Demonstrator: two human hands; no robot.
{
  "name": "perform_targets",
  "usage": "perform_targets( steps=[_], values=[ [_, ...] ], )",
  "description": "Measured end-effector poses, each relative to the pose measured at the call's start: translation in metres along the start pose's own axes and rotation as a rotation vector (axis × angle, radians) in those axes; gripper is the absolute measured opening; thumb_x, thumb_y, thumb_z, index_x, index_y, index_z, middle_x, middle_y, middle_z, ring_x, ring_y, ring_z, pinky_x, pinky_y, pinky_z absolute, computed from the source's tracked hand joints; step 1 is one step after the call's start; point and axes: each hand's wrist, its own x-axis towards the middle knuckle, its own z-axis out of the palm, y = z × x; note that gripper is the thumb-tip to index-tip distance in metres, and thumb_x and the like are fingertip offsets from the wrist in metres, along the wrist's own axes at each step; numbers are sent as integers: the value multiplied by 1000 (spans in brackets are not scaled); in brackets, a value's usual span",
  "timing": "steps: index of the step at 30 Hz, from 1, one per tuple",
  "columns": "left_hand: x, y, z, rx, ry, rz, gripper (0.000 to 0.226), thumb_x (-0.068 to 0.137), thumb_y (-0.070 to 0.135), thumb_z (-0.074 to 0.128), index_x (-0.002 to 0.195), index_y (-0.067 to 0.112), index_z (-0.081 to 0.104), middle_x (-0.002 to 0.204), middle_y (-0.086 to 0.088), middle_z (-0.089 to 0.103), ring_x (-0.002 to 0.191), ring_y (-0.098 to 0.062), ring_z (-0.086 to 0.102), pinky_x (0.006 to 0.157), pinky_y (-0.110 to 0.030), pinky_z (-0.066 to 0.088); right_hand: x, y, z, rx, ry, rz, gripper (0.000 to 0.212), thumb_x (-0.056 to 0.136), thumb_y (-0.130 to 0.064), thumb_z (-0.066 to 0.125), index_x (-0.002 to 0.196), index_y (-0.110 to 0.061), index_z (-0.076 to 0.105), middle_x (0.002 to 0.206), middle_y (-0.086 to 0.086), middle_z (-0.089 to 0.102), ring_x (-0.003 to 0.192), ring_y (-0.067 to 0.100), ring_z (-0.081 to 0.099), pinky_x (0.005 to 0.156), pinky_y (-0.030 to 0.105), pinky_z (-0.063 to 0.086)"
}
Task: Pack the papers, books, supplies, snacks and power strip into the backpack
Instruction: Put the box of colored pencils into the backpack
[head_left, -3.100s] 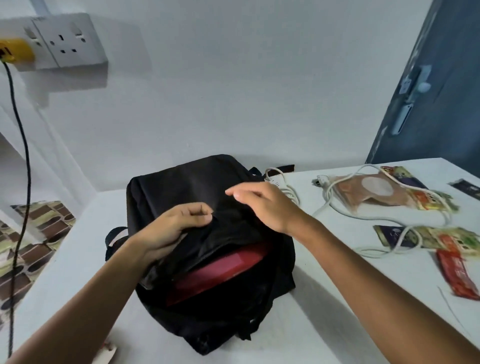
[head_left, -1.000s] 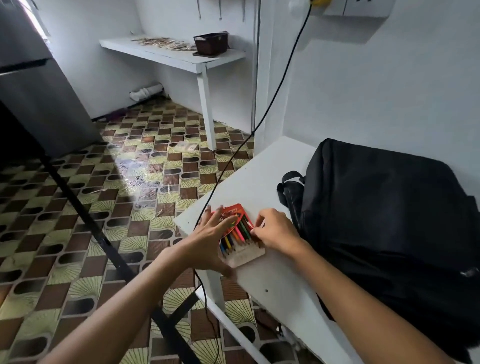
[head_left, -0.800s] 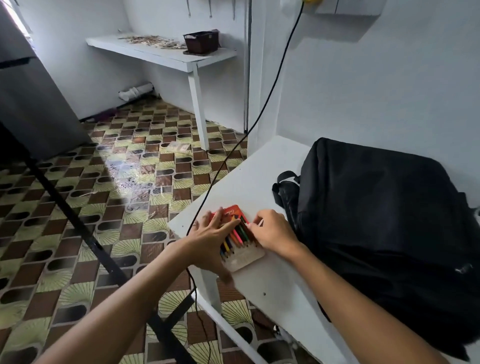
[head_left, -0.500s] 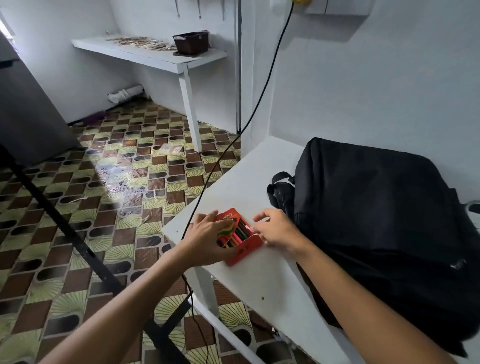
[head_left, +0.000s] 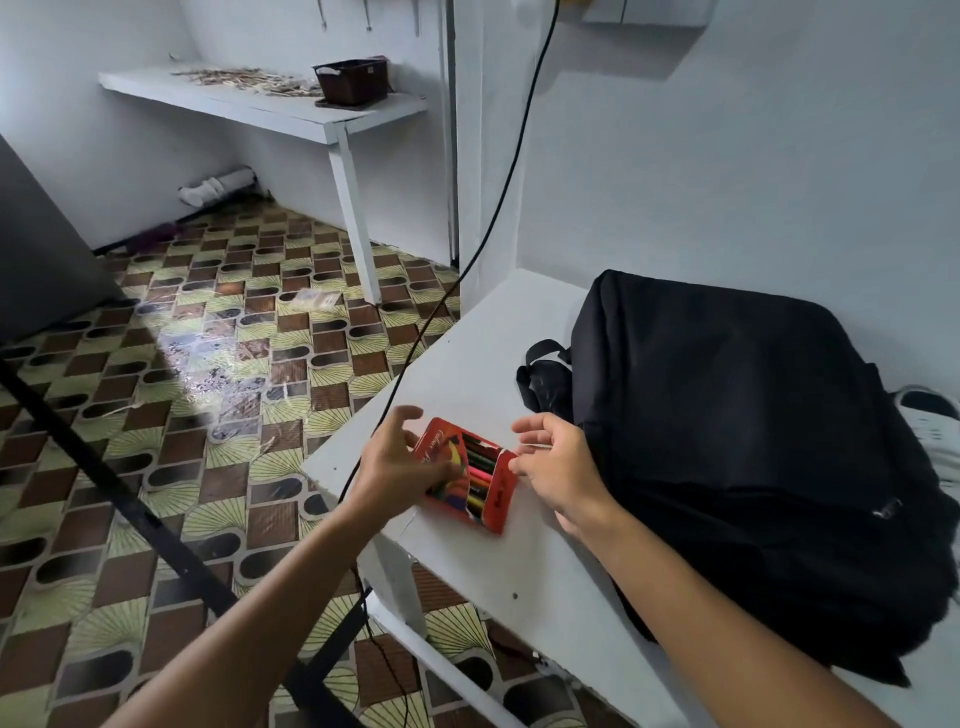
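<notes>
A red box of coloured pencils (head_left: 470, 475) lies on the white table (head_left: 519, 571) near its left corner, its cover partly over the pencils. My left hand (head_left: 392, 467) rests its fingers on the box's left half, thumb lifted clear. My right hand (head_left: 558, 467) pinches the box's right flap between thumb and fingertips. The black backpack (head_left: 753, 441) lies flat just right of my right hand, its opening hidden from view. Part of a white power strip (head_left: 930, 426) peeks out behind the backpack at the right edge.
A black cable (head_left: 441, 301) hangs from the wall and passes the table's left edge beside my left hand. A black slanted bar (head_left: 130, 509) crosses the patterned floor below. A far white shelf (head_left: 260, 98) carries a dark basket (head_left: 353, 80).
My hands left the backpack and came to the pencil box. Its tray stood slid out a second ago; the red cover now sits over much of the pencils, and my left thumb has lifted.
</notes>
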Motion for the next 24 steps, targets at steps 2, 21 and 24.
perform_targets(
  steps=[2,21,24],
  values=[
    [0,4,-3,-356,-98,-164,72,70,-4,79,131,6,42,106,-17,58,88,-31,65,66,-41,60,-1,-3,0,-14,30,-50,31,79,12,59,97,-12,61,99,5,59,95,17,59,72,19,52],
    [-25,30,35,-675,-479,206,73,66,4,80,118,23,33,116,-25,60,94,-38,69,71,-46,59,-13,-33,-57,192,109,-146,20,98,-20,51,90,-6,62,79,8,70,73,20,71,62,30,54],
    [-28,41,33,-396,-580,464,93,76,4,76,140,38,18,123,-18,57,102,-36,67,78,-50,58,-17,-33,-65,218,70,-100,23,98,-21,50,94,-3,63,85,16,71,76,23,70,68,34,56]
  ],
)
